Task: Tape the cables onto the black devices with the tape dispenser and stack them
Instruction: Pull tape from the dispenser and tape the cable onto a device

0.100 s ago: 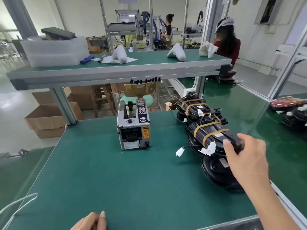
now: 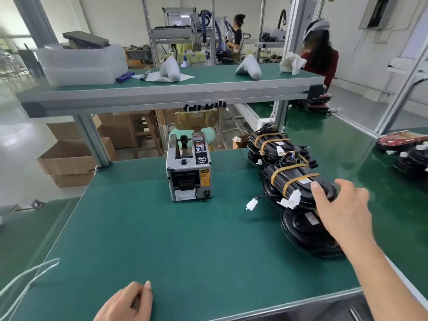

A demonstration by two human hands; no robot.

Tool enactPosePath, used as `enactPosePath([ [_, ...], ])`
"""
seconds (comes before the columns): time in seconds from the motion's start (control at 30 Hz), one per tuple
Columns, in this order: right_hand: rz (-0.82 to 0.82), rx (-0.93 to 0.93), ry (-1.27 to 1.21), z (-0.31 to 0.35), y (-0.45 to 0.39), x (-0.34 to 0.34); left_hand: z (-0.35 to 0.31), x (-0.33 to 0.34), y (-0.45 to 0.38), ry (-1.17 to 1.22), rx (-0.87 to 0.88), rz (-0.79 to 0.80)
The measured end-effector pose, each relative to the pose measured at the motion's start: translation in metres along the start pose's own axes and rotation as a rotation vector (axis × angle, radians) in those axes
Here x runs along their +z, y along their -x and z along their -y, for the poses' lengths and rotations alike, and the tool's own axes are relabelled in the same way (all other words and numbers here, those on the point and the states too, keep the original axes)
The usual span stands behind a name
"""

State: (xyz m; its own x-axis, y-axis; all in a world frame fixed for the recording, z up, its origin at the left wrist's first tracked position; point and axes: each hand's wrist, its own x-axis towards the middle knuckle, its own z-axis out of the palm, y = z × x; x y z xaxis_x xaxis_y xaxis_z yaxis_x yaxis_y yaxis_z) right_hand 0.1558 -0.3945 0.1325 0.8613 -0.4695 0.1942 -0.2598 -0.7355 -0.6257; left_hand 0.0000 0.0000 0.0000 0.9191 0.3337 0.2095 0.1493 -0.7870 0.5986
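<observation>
— Black, rounded plastic devices [image 2: 298, 181] with yellowish tape bands across them, piled along the right of the green bench mat [image 2: 185, 246]. Why are they leaning in a row like that?

— I'd say they are the finished ones: each top unit has its cable bundle strapped down under two bands, and they overlap so the pile runs back toward the shelf post. White plug connectors [image 2: 252, 203] hang off the near side, loose ends that the tape does not cover.

— And the right hand [image 2: 342, 209]?

— It reaches over the nearest top device, thumb on its upper face and fingers spread over the far edge. The fingers look relaxed, not clamped, so I read it as settling or steadying the unit on the pile, not lifting it.

— Left hand [image 2: 129, 302]?

— Low at the near edge of the mat, fingers curled loosely, holding nothing that I can see.

— Where's the grey box-shaped electric tape dispenser [image 2: 188, 167]?

— Mid-bench, outlet facing the person, well apart from both hands, just left of the pile, likely kept central for easy reach. I cannot tell whether a strip is waiting in the outlet.
</observation>
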Motion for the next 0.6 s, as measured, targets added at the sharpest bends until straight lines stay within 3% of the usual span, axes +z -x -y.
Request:
enactPosePath([
  [0.03, 0.024, 0.029, 0.016, 0.002, -0.004, -0.002, -0.004, 0.001, 0.01, -0.031, -0.032, -0.122],
  [0.1, 0.076, 0.063, 0.085, -0.001, -0.011, 0.001, -0.01, 0.003, 0.015, -0.08, -0.051, -0.173],
  [0.23, 0.118, 0.092, 0.115, -0.001, -0.024, 0.002, -0.001, -0.001, 0.011, -0.069, -0.149, -0.159],
  [0.43, 0.148, 0.231, -0.3, -0.003, -0.034, 0.005, 0.004, 0.001, 0.016, -0.093, -0.141, -0.144],
  [0.6, 0.092, 0.279, -0.382, 0.0, -0.035, 0.011, 0.005, 0.003, 0.017, -0.118, -0.12, -0.155],
])
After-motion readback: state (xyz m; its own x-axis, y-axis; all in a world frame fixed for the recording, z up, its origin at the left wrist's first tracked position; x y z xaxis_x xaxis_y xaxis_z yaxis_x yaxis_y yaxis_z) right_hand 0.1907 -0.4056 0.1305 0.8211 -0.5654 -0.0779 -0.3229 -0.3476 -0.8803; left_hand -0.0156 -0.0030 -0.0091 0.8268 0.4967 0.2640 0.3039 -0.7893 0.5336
